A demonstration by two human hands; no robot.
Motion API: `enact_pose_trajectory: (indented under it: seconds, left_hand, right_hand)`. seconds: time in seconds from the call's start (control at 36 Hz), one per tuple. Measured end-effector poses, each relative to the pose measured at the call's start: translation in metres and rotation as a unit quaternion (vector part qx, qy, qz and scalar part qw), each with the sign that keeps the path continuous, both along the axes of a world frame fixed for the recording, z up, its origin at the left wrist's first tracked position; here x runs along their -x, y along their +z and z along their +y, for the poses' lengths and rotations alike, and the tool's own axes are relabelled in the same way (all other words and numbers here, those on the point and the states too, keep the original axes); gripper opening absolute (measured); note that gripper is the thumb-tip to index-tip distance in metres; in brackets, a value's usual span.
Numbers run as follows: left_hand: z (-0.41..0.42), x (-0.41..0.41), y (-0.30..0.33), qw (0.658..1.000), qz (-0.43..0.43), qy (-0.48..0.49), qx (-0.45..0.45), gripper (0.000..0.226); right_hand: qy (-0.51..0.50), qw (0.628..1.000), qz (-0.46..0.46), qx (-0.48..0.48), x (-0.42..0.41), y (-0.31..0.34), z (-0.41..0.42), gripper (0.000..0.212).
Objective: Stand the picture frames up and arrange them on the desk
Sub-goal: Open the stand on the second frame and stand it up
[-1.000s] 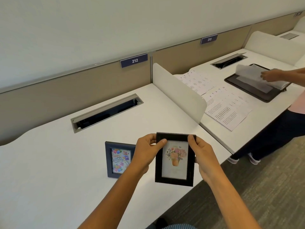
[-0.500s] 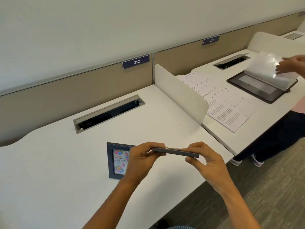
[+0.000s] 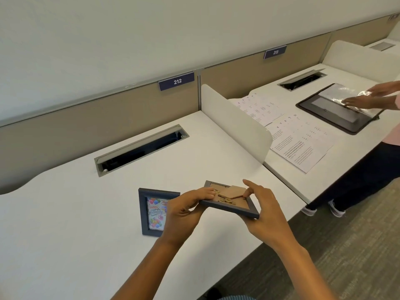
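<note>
A black picture frame (image 3: 232,206) is held above the white desk (image 3: 91,213), turned over so its brown backing and fold-out stand (image 3: 232,191) face up. My left hand (image 3: 186,211) grips its left edge. My right hand (image 3: 260,211) holds its right side, with the index finger pressing on the stand. A second dark frame (image 3: 154,212) with a birthday balloon picture stands upright on the desk just left of my left hand, partly hidden by it.
A grey cable slot (image 3: 140,149) is set into the desk's back. A white divider (image 3: 234,121) separates the neighbouring desk, where printed sheets (image 3: 300,146) lie and another person's hands (image 3: 365,99) handle a plastic sleeve over a black folder (image 3: 337,118). Carpet floor lies at right.
The held frame has been flipped from picture-side facing me, through edge-on, to back-side up. My right index finger now rests on the stand. The other person's hands lowered the sleeve.
</note>
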State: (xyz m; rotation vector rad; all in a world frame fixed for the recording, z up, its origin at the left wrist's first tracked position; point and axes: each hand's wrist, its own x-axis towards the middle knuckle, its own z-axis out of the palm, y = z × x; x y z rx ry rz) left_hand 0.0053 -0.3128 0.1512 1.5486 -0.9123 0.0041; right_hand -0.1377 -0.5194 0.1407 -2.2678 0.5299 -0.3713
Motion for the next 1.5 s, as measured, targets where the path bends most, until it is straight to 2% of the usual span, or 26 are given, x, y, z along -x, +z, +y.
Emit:
enact_pose_trajectory:
  seconds: [0.22, 0.36, 0.53, 0.89, 1.22, 1.31, 1.39, 1.5]
  left_hand:
    - [0.0, -0.002, 0.001, 1.0, -0.005, 0.008, -0.003, 0.022]
    - [0.001, -0.007, 0.0, 1.0, -0.007, 0.015, -0.003, 0.026]
    - [0.001, -0.011, 0.0, 1.0, -0.007, 0.015, -0.002, 0.023]
    - [0.0, -0.02, -0.007, 1.0, -0.015, 0.007, -0.004, 0.022]
    - [-0.003, -0.025, -0.012, 1.0, -0.006, -0.004, -0.03, 0.023]
    - [-0.006, -0.028, -0.011, 0.999, 0.012, -0.006, -0.052, 0.022]
    - [-0.011, -0.031, -0.008, 0.998, 0.033, -0.016, -0.06, 0.019]
    - [-0.021, -0.036, -0.004, 0.995, 0.041, -0.028, -0.081, 0.017]
  right_hand:
    - [-0.021, 1.0, -0.009, 0.001, -0.003, -0.003, 0.004, 0.096]
    - [-0.047, 0.993, 0.008, -0.111, -0.011, -0.011, -0.004, 0.104]
    - [-0.017, 0.974, 0.041, -0.223, -0.017, -0.015, -0.021, 0.114]
    - [0.005, 0.963, 0.036, -0.269, -0.027, -0.018, -0.024, 0.128]
    - [0.006, 0.948, -0.019, -0.317, -0.038, -0.024, -0.037, 0.118]
    - [0.016, 0.929, -0.057, -0.364, -0.041, -0.027, -0.041, 0.115]
    - [0.032, 0.912, -0.087, -0.401, -0.043, -0.026, -0.042, 0.103]
    - [0.037, 0.902, -0.094, -0.42, -0.047, -0.022, -0.039, 0.095]
